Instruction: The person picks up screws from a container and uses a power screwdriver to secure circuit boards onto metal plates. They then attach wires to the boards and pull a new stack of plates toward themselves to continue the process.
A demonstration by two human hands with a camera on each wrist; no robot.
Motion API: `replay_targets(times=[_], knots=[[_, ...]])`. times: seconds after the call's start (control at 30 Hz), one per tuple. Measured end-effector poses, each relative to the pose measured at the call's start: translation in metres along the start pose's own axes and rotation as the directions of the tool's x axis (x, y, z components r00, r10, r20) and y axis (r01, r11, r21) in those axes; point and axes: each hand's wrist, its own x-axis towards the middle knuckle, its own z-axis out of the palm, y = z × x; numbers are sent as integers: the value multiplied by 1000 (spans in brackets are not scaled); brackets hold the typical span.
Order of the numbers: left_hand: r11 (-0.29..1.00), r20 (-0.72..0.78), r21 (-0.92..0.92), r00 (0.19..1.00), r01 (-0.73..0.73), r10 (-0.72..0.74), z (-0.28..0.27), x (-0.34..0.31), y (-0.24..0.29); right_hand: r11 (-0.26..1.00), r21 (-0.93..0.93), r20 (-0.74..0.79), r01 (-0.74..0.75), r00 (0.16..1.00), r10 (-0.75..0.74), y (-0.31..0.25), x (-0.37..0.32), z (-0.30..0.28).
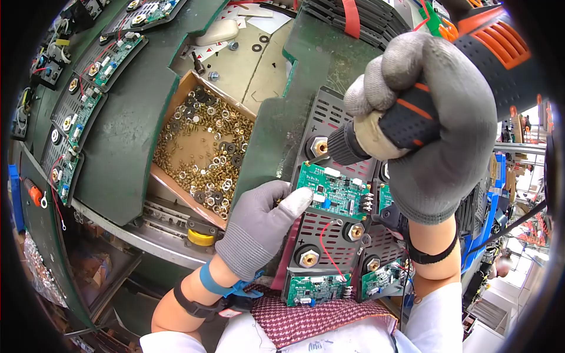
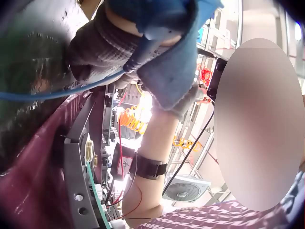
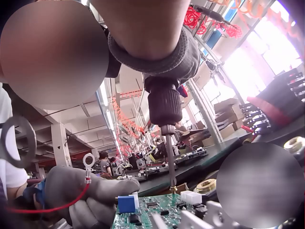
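My gloved right hand [image 1: 444, 129] grips a black and orange power drill [image 1: 500, 56]. Its chuck [image 3: 165, 107] holds a long bit [image 3: 170, 160], whose tip meets a brass screw [image 3: 174, 190] at the upper corner of a green circuit board [image 1: 341, 194]. That board lies on a grey slotted plate [image 1: 338, 115]. My gloved left hand [image 1: 256, 226] is at the board's left edge, its whitish thumb tip pressing on the board. Its fingers curl beneath the thumb, and a glint of brass screws [image 1: 278, 202] shows between them; the rest is hidden.
A cardboard box [image 1: 165, 170] of brass screws, nuts and washers stands left of the plates. More plates with boards [image 1: 73, 129] line the far left. A red wire [image 1: 325, 241] with a ring terminal lies across the nearer plate. Stacked black plates [image 1: 365, 23] stand behind.
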Motion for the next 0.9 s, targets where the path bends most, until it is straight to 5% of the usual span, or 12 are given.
replay_targets(times=[0.3,0.37,0.47,0.6,0.7,0.77,0.8,0.9], knots=[[991,-26,130,999,-44,47,-2,3,0,992,-80,-22,94,995,-96,7,-3,5],[994,-24,99,999,-41,44,-1,3,2,966,-160,99,202,977,-188,7,-1,5],[996,-15,69,999,-47,48,-1,4,-2,994,-78,128,70,990,-60,3,4,-6],[996,-16,55,997,-69,70,-1,6,-5,996,16,206,86,975,-87,6,6,-10],[982,-24,114,988,-148,151,-1,6,-6,1000,28,82,8,997,-10,12,11,-8],[978,1,172,993,-120,122,-2,5,-1,913,336,538,-232,843,16,36,33,-36],[978,2,172,993,-121,122,-3,5,-1,975,126,625,-185,778,67,31,46,-40],[967,1,213,990,-136,139,-3,6,-3,955,182,577,-236,812,90,25,42,-38]])
